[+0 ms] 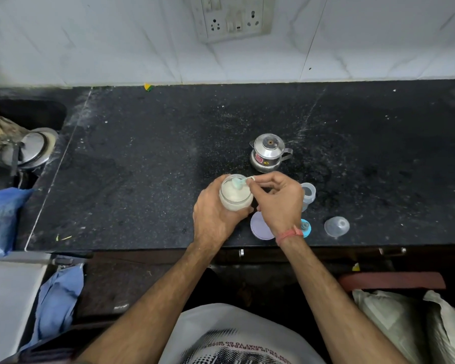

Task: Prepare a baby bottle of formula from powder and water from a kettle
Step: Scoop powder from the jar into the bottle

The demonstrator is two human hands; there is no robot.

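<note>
My left hand (212, 214) grips an open clear jar of white powder (236, 196) above the black counter's front edge. A small teal scoop (239, 182) dips into the jar's mouth, pinched by the fingers of my right hand (278, 203). The open baby bottle (309, 196) stands just right of my right hand, partly hidden by it. A small steel kettle (268, 153) with its lid on stands behind the jar. The purple jar lid (261, 228) lies flat near the edge, beside a teal ring with the teat (305, 227) and a clear dome cap (336, 226).
The black stone counter (168, 158) ends at a white tiled wall with a socket panel (231, 18). A sink with a steel pot lid (34, 148) lies at the left, with a blue bag (0, 219) below it. Sacks (410, 324) sit at the lower right.
</note>
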